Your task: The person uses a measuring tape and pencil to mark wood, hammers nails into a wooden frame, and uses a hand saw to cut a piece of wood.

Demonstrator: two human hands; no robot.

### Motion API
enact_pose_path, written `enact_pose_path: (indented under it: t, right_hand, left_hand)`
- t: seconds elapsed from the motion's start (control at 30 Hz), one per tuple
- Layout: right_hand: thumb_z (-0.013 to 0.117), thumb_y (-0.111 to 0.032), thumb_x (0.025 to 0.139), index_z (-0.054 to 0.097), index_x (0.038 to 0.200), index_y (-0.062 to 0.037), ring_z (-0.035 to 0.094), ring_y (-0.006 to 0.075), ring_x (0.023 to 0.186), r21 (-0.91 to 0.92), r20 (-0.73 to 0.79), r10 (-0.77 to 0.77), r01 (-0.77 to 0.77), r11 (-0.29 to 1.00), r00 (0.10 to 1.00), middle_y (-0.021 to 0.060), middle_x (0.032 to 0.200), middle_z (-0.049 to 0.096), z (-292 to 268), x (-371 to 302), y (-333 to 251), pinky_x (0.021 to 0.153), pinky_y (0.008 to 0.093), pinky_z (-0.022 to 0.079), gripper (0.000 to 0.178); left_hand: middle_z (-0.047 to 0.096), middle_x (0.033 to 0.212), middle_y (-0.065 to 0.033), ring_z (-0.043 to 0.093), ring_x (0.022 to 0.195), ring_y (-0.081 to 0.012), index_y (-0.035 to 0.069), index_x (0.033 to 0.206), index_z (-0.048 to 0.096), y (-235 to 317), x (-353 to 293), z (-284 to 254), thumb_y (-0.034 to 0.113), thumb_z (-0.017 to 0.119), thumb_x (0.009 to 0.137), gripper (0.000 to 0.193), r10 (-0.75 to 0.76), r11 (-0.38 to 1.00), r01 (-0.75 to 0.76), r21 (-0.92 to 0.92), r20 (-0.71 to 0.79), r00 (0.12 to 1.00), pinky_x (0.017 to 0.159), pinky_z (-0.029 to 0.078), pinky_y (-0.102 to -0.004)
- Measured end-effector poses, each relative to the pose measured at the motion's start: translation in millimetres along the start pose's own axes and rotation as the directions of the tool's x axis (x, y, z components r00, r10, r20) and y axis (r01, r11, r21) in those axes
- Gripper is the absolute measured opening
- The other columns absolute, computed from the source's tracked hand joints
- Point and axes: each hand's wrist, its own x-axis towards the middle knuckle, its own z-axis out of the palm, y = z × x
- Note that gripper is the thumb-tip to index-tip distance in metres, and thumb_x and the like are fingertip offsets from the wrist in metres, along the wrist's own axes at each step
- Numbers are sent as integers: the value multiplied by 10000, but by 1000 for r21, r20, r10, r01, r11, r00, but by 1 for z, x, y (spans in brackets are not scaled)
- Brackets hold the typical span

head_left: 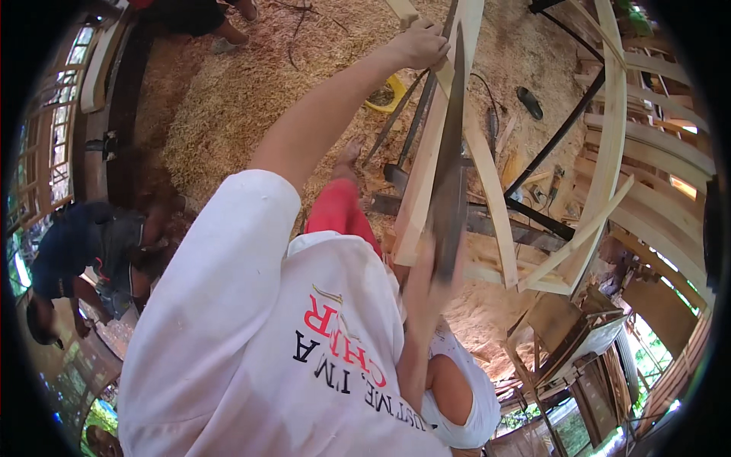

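Observation:
My left hand (pixel 421 46) is closed around a short pale wooden strip (pixel 401 9) at the top, its fingers curled over the edge beside a long board (pixel 422 179). Along that board runs a hand saw (pixel 451 145), its dark blade narrow at the far end and wide near me. At the blade's wide near end is my right hand (pixel 426 278), closed on the saw. Motion blurs this hand and hides the handle.
Wood shavings (pixel 221 114) cover the floor. Dark metal legs (pixel 563 129) and leaning wooden strips (pixel 491 190) stand to the right, near stacked planks (pixel 655 152). A yellow ring-shaped object (pixel 388 93) and a dark slipper (pixel 529 103) lie beyond. Another person (pixel 91 251) bends at the left.

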Motion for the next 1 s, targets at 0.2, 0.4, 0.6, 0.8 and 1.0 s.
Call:
enact_pose_path:
  t: [0.2, 0.4, 0.6, 0.8, 1.0]
  right_hand:
    - [612, -223, 996, 560, 1169, 36, 546, 217, 762, 108, -68, -74, 81, 991, 995, 111, 839, 582, 64, 214, 24, 730, 378, 475, 316]
    - [567, -120, 994, 387, 1463, 128, 610, 327, 1239, 14, -59, 178, -177, 984, 982, 258, 1342, 600, -25, -57, -7, 1064, 403, 439, 561]
    - [584, -191, 1000, 477, 1365, 86, 609, 268, 1002, 73, -88, -78, 84, 994, 993, 193, 1146, 625, 32, 50, 24, 903, 388, 476, 471]
    - [611, -260, 1001, 611, 1169, 63, 652, 293, 895, 63, -42, -102, 105, 992, 994, 160, 1005, 706, 61, 236, 29, 862, 410, 494, 364]
    - [545, -82, 961, 379, 1481, 106, 516, 335, 1349, 38, 41, 284, -286, 958, 958, 255, 1441, 517, -38, -71, -17, 1129, 393, 378, 578]
  left_hand:
    - [632, 1208, -123, 527, 1234, -316, 112, 1106, 701, 15, 9, -4, 308, 517, 999, 290, -40, 999, 41, 24, -44, 998, 1077, 376, -496]
    - [391, 1461, -289, 321, 1415, -475, 160, 1555, 265, 50, -4, -26, 430, 683, 889, 832, -481, 858, 440, -266, -113, 869, 1146, 317, -560]
    - [446, 1413, -429, 506, 1308, -505, -151, 1513, 34, -14, 11, 32, 375, 748, 841, 1113, -879, 228, 328, -917, -49, 475, 1081, 433, -524]
    - [607, 1204, -403, 638, 1097, -509, -201, 1480, 23, 18, 24, -3, 386, 669, 906, 1044, -887, 174, 597, -783, 139, 441, 989, 509, -508]
    - [615, 1137, -411, 643, 1072, -511, -212, 1445, 67, -7, 17, 18, 361, 652, 925, 971, -922, 253, 583, -772, -10, 388, 947, 531, -511]
